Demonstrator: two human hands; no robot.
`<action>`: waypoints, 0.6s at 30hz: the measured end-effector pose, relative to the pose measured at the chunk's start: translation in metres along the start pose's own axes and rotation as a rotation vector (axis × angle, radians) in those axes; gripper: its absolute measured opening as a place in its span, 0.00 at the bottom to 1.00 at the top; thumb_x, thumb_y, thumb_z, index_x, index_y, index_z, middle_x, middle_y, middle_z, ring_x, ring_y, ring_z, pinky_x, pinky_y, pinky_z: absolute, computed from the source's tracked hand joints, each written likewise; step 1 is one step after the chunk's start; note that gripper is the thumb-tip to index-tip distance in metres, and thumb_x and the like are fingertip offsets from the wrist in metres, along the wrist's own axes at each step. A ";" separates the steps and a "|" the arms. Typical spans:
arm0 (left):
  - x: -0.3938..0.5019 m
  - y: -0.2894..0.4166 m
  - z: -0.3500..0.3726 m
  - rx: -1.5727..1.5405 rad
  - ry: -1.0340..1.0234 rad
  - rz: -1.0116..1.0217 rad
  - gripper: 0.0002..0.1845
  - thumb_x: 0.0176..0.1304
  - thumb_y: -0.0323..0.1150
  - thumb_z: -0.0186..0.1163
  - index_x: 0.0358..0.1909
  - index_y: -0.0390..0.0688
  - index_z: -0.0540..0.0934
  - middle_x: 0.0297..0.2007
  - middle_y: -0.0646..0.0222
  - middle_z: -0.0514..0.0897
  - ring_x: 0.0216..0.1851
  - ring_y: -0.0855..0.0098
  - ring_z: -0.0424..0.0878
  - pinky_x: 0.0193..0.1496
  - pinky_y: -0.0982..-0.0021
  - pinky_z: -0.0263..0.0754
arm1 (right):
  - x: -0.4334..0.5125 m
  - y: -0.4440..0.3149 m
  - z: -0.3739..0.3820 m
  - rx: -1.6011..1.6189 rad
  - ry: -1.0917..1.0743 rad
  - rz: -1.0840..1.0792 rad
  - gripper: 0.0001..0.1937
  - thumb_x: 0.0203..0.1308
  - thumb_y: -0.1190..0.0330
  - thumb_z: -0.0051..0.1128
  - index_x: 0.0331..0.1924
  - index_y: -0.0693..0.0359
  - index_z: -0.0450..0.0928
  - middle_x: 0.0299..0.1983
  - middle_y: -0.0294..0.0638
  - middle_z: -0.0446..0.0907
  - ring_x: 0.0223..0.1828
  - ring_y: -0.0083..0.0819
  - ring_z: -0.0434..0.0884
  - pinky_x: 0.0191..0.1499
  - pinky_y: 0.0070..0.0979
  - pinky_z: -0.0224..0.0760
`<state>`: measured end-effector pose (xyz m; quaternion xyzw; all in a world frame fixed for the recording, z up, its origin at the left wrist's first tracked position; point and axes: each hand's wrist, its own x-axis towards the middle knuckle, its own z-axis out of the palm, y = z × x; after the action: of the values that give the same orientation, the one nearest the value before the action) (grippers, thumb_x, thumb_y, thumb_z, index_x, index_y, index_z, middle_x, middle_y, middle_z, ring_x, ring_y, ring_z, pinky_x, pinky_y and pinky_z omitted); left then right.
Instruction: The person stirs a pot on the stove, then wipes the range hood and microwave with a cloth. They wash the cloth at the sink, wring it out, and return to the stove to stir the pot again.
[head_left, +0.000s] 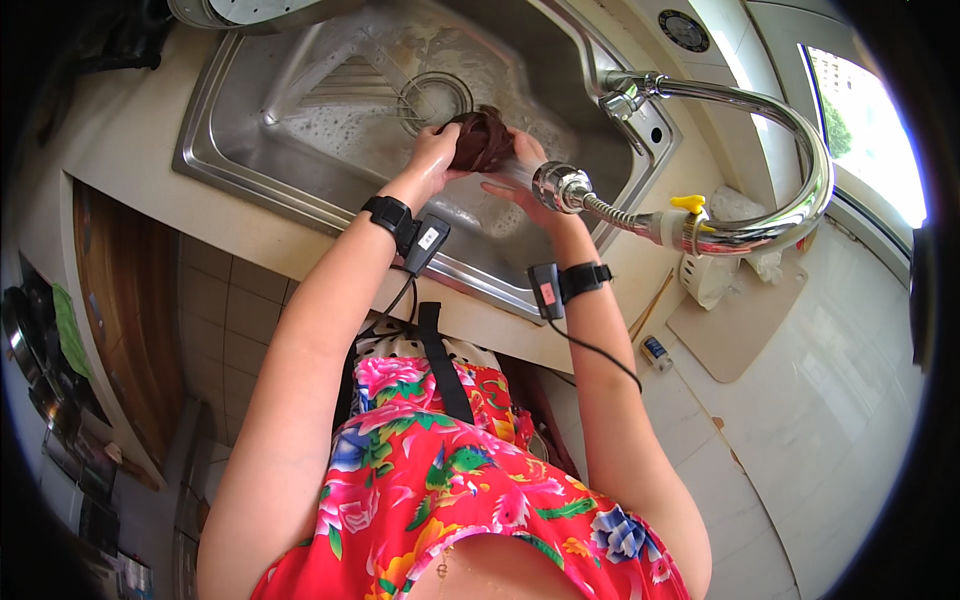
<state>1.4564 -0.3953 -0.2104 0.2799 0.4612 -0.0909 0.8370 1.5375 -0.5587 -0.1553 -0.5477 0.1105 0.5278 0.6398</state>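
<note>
A bunched, wet, dark brown cloth (480, 141) is held up over the stainless steel sink (330, 176), close to its round drain (436, 97). My left hand (437, 154) grips the bundle from the left, thumb on top. On the other side, my right hand (525, 176) has its upper fingers against the cloth, while its thumb side is apart from it. Water sprays from the chrome faucet head (559, 187) onto the cloth and between the hands. The faucet head hides part of my right hand.
The curved faucet pipe (814, 180) arches at the right, with a yellow clamp handle (688, 203). A cutting board (731, 337), white basket (705, 277), chopsticks (652, 304) and small bottle (656, 352) lie on the right counter. Metal cookware (255, 11) stands at the sink's far left.
</note>
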 end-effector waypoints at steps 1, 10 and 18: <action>0.002 0.000 0.000 -0.051 -0.023 -0.037 0.20 0.70 0.43 0.51 0.55 0.41 0.74 0.51 0.61 0.81 0.51 0.63 0.80 0.54 0.53 0.76 | -0.008 -0.001 0.009 -0.133 0.084 -0.086 0.33 0.64 0.50 0.59 0.67 0.57 0.63 0.63 0.40 0.69 0.64 0.39 0.70 0.61 0.42 0.69; 0.007 -0.010 0.014 -0.305 -0.382 -0.269 0.29 0.71 0.58 0.45 0.58 0.44 0.74 0.55 0.63 0.80 0.57 0.64 0.77 0.61 0.55 0.71 | -0.051 0.016 -0.009 -0.087 0.268 -0.007 0.33 0.53 0.71 0.70 0.64 0.56 0.67 0.60 0.38 0.72 0.61 0.32 0.71 0.66 0.33 0.61; -0.015 -0.033 0.023 0.536 -0.180 0.296 0.41 0.64 0.66 0.50 0.50 0.32 0.79 0.47 0.49 0.83 0.52 0.57 0.79 0.54 0.64 0.71 | -0.032 -0.002 0.002 -0.218 0.052 -0.306 0.34 0.60 0.71 0.64 0.70 0.57 0.61 0.63 0.41 0.71 0.62 0.30 0.72 0.65 0.29 0.66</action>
<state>1.4510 -0.4373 -0.2007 0.5453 0.2990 -0.1109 0.7752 1.5250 -0.5741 -0.1300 -0.6378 -0.0155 0.4186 0.6464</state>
